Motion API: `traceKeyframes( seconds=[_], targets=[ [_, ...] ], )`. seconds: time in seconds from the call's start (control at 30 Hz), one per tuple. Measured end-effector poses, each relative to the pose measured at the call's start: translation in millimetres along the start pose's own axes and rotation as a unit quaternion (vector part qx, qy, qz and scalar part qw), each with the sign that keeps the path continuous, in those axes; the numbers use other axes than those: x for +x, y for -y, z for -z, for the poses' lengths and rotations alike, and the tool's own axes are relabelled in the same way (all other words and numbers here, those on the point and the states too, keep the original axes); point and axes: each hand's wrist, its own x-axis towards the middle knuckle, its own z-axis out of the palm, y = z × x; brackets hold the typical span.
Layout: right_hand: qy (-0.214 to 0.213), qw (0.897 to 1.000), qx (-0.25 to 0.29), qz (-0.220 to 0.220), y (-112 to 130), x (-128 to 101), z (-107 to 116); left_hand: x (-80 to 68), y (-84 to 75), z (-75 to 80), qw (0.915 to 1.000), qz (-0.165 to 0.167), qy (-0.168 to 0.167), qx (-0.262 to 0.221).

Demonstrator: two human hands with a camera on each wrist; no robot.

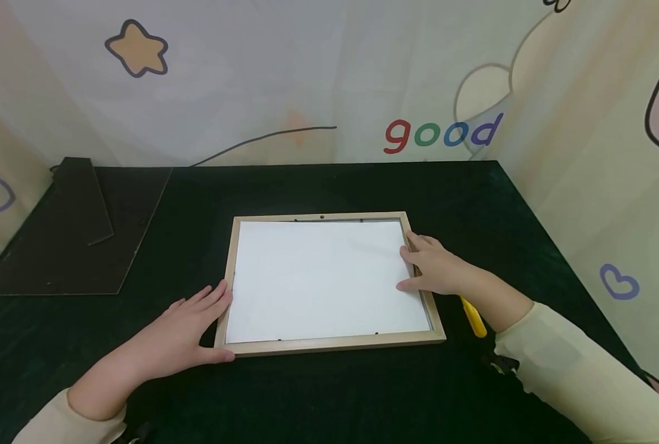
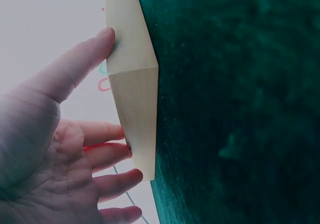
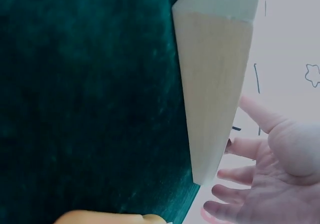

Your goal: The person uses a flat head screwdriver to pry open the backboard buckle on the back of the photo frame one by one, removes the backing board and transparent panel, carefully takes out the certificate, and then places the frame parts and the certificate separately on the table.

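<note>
A light wooden picture frame (image 1: 329, 345) lies on the dark green cloth, with a white sheet (image 1: 318, 277) inside it. Small dark tabs show along its inner top and bottom edges. My left hand (image 1: 182, 333) touches the frame's left side, fingers extended along the bar and thumb at the near left corner. At the right side, my right hand (image 1: 437, 268) has its fingers spread over the bar and the sheet's edge. Both wrist views show the frame's outer side, bare wood (image 2: 132, 104), beside loosely extended fingers.
A black backing board (image 1: 57, 259) with a stand leg (image 1: 87, 203) lies at the far left. Partly under my right forearm is a yellow-handled object (image 1: 474, 317). Printed curtains (image 1: 252, 80) stand behind and beside the green-covered table (image 1: 329, 401).
</note>
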Motion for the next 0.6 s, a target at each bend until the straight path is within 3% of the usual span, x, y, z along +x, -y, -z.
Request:
traceKeyframes(
  seconds=[0.33,0.6],
  targets=[
    [-0.068,0.995,-0.045,0.049,6.3,-2.6,-2.8,0.5,0.8,-1.3,0.9998,-0.008,-0.001,-0.016],
    [-0.089,0.994,-0.026,0.059,7.4,-2.6,-2.0,-1.3,-0.8,-0.3,0.9997,-0.006,0.004,-0.025]
  ],
)
